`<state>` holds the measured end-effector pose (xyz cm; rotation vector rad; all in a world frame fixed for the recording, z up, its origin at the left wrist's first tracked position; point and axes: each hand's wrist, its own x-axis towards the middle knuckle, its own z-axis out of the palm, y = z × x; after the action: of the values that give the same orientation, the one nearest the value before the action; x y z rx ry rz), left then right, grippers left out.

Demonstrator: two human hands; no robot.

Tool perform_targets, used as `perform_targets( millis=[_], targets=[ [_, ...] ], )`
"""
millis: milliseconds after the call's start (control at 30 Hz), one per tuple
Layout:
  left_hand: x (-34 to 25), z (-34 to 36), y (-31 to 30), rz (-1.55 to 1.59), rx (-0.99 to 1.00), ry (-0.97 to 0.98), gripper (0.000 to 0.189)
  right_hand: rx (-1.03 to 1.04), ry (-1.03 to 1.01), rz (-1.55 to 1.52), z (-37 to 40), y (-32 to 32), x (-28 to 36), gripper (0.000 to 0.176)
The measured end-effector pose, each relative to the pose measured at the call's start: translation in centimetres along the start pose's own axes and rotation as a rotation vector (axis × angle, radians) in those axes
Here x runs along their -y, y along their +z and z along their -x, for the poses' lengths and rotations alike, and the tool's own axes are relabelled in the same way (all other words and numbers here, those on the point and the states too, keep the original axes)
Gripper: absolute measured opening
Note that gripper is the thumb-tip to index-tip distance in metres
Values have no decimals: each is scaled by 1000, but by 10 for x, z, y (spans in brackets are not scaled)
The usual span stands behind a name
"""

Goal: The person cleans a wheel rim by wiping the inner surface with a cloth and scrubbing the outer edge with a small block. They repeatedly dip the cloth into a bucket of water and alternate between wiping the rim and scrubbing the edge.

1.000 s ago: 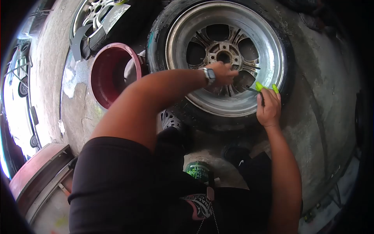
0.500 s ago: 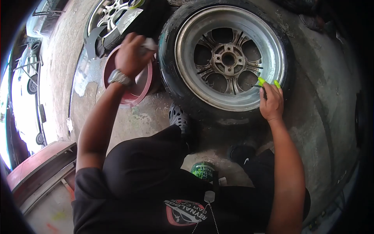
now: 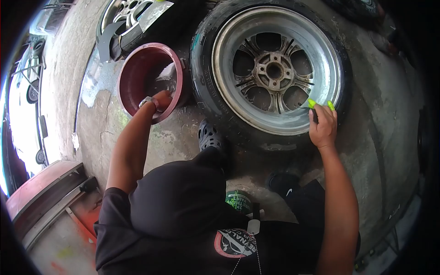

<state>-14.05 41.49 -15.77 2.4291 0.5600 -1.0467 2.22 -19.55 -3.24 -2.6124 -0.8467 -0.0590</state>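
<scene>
My left hand (image 3: pixel 162 99) reaches down into the dark red bucket (image 3: pixel 129 80), a metal watch at its wrist. Its fingers are hidden, and I cannot see what they hold. Water seems to glint near the bucket's bottom. My right hand (image 3: pixel 323 124) is at the near right edge of a silver wheel rim (image 3: pixel 238 117), which lies in its tire (image 3: pixel 201 78) with the inner side up. Bright yellow-green covers two of its fingertips. Thumb and fingers are bent together around something dark and small that I cannot make out.
A second wheel (image 3: pixel 110 20) with grey sheet pieces (image 3: pixel 107 41) lies at the back left. A green paint can (image 3: pixel 238 200) stands between my legs. My grey clog (image 3: pixel 209 135) is beside the tire. A red panel (image 3: pixel 43 188) lies at the lower left.
My left hand, which was above the bucket with a pale wad in it, has gone down inside. My right hand stays at the rim. The view has shifted slightly.
</scene>
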Motion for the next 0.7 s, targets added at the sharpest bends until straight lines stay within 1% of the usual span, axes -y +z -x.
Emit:
perform_targets(
  millis=[33, 67, 100, 133, 167, 200, 233, 267, 300, 400, 433, 500, 567, 600, 633, 700],
  targets=[
    [-14, 6, -9, 80, 19, -15, 45, -11, -11, -2, -2, 0, 0, 22],
    [-6, 0, -5, 336, 23, -91, 40, -20, -19, -3, -3, 0, 0, 22],
    [-7, 1, -7, 479, -77, -99, 37, -27, -22, -4, -1, 0, 0, 21],
    [-13, 7, -13, 620, -177, -106, 35, -3, -11, 4, 0, -1, -2, 24],
    [-18, 14, -19, 760, -277, -112, 33, -23, 2, -4, 1, 1, -4, 26],
    [-38, 34, -35, 874, -304, -156, 29, -42, 16, -13, 3, 5, -5, 28],
    [-35, 32, -38, 1003, -427, -24, 27, -63, 25, -25, 3, 7, -5, 29],
    [-33, 31, -40, 1029, -553, 6, 28, -48, 21, -21, 4, 6, -5, 32],
    [-55, 45, -54, 1054, -684, 35, 30, -43, 29, -20, 5, 6, -6, 31],
    [-110, 81, -93, 1213, -679, 195, 35, -50, 36, -21, 4, 6, -5, 27],
    [-124, 85, -103, 1188, -660, 276, 37, -62, 38, -23, 4, 6, -4, 26],
    [-175, 111, -125, 1224, -523, 377, 33, -78, 47, -14, 2, 6, -2, 23],
    [-223, 121, -138, 1155, -356, 388, 36, -80, 60, 8, 2, 6, 0, 20],
    [-246, 126, -141, 1013, -300, 376, 43, -85, 78, 10, 1, 7, 0, 19],
    [-267, 130, -144, 870, -248, 362, 50, -76, 142, -52, 0, 9, 0, 20],
    [-301, 129, -144, 377, -355, 523, 58, -54, 268, -182, -6, 10, -1, 22]
  ],
)
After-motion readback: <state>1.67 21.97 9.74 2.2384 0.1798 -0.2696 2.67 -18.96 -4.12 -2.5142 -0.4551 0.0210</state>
